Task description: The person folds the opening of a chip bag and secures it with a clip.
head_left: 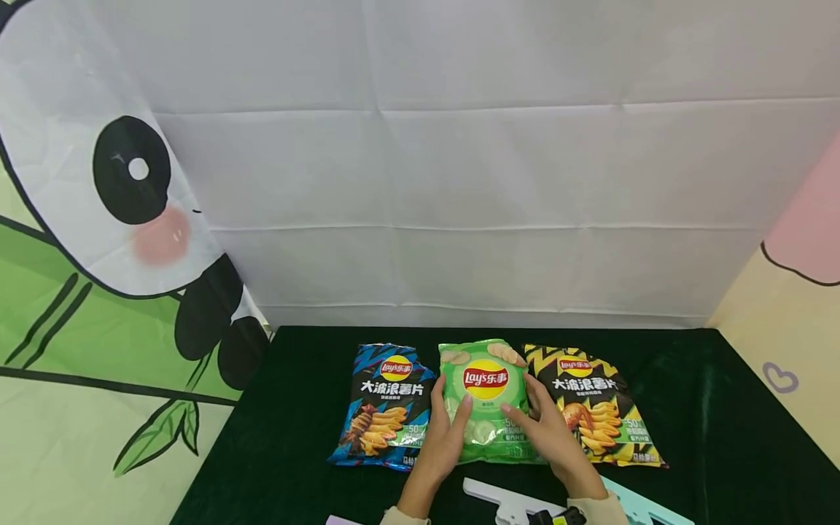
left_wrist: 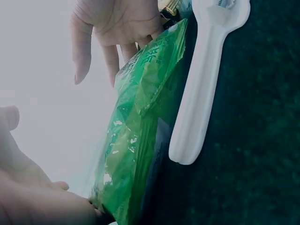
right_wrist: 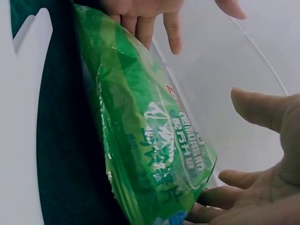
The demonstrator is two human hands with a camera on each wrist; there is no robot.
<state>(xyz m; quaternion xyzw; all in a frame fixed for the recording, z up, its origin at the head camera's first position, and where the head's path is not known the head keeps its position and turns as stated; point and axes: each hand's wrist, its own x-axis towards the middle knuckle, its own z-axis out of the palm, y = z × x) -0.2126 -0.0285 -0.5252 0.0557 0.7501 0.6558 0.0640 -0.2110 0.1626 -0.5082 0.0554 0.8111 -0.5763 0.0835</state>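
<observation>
A green Lay's chip bag [head_left: 485,437] lies face up between two other chip bags on the dark green cloth. At its left side is my left hand [head_left: 441,441], with the fingers along the bag's edge and the thumb raised above the front. My right hand [head_left: 551,434] touches the opposite edge, its thumb likewise apart from the bag. From the right wrist view, the right hand [right_wrist: 262,178] has its fingers spread, their tips partly hidden behind the green bag [right_wrist: 145,126]. The left wrist view shows the left hand [left_wrist: 37,187] low beside the bag's end.
A blue-and-black chip bag [head_left: 380,408] lies to the left, a yellow-and-black one [head_left: 593,408] to the right. In front are a white clip [head_left: 508,499] with a spring, a light blue clip [head_left: 646,503] and the edge of something purple [head_left: 340,520]. A white backdrop [head_left: 459,219] rises behind.
</observation>
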